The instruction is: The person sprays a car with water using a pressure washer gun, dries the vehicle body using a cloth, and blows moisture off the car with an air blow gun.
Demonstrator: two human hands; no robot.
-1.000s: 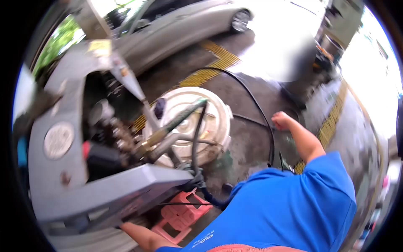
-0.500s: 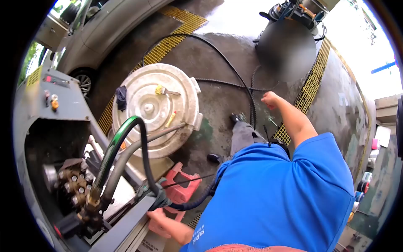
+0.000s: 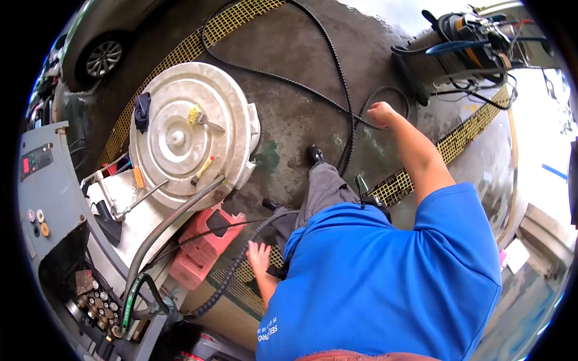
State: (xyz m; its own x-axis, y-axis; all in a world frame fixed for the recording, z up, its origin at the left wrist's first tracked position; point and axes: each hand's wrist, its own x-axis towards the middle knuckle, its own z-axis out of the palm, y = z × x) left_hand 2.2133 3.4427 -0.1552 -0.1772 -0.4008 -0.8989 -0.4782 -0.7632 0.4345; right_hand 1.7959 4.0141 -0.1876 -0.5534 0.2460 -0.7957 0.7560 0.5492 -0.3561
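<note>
My left hand (image 3: 259,256) is low on the left side, fingers spread, beside a black spiral-wrapped hose (image 3: 227,281). The fingertips are close to the hose; whether they touch it I cannot tell. My right hand (image 3: 382,114) is stretched forward with its fingers curled in and nothing visible in them. Beyond it on the wet floor lies a looped black hose (image 3: 346,90). Left of my left hand stands a pink-red plastic canister (image 3: 195,256). A round whitish lid (image 3: 153,144) carries a yellow-bristled brush (image 3: 205,118), a smaller brush (image 3: 202,171) and a dark cloth (image 3: 142,112).
A grey machine (image 3: 45,180) with a pump (image 3: 96,304) and hoses stands at left. Yellow floor gratings (image 3: 475,132) run along both sides. A vacuum-like machine (image 3: 445,54) stands at upper right, and a car wheel (image 3: 103,59) shows at upper left.
My left hand has come away from the machine's edge and the wrapped cloth there, and its fingers now show spread. The view has shifted; my right arm remains stretched forward.
</note>
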